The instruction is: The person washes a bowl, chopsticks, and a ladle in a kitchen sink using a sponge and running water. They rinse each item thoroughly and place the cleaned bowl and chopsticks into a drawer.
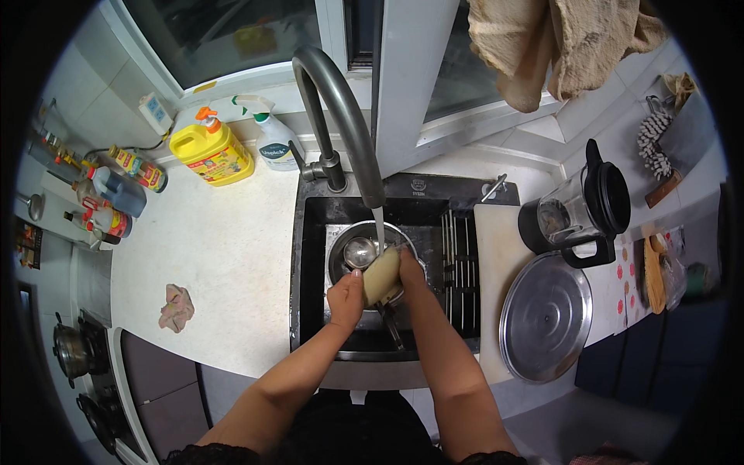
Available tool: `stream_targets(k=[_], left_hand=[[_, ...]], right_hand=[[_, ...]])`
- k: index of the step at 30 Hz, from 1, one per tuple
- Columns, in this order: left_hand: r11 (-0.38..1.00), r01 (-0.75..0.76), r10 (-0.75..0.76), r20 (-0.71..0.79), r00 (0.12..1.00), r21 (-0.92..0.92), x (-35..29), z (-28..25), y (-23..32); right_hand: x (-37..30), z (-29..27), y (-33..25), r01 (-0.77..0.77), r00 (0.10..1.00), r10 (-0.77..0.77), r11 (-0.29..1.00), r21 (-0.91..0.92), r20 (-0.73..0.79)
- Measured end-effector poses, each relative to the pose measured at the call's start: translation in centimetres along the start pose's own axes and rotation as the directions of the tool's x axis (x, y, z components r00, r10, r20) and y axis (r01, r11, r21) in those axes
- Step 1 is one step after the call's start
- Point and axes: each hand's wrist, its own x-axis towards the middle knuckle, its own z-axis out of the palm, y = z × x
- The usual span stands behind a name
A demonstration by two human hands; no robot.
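A pale yellow-green oblong thing [381,280] is held tilted over the sink; its exact kind I cannot make out. My left hand [346,301] grips its left edge, thumb along the side. On the other side my right hand [411,270] is closed round its right edge, with the fingertips partly hidden. Water runs from the grey faucet [341,108] down to its upper end. Beneath it, a round metal pan [339,246] sits in the dark sink [310,225], with a small shiny metal bowl [359,253] inside. A dark handle [391,328] sticks out below my hands.
A black drying rack [460,271] spans the sink's right side. Further right are a large metal lid [546,318] and a blender jug [573,209]. A yellow bottle [213,155], a spray bottle [274,143] and a crumpled cloth [177,308] are on the left counter.
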Motion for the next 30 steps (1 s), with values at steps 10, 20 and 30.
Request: stream_targets(k=[10, 20, 30], left_hand=[[0.850, 0.296, -0.336, -0.016, 0.942, -0.436, 2.7, 2.9, 1.1], [0.945, 0.195, -0.157, 0.156, 0.975, -0.263, 3.3, 3.0, 1.2], [0.981, -0.172, 0.165, 0.079, 0.983, 0.085, 0.1, 0.4, 2.2]], right_hand=[[-6.0, 1.1, 1.2, -0.137, 0.985, 0.168, 0.665, 0.734, 0.032], [-11.4, 4.5, 1.5, 0.495, 0.786, -0.566, 0.818, -0.294, -0.250], [-8.6, 1.0, -4.9, 0.556, 0.611, -0.748, 0.639, -0.532, -0.260]])
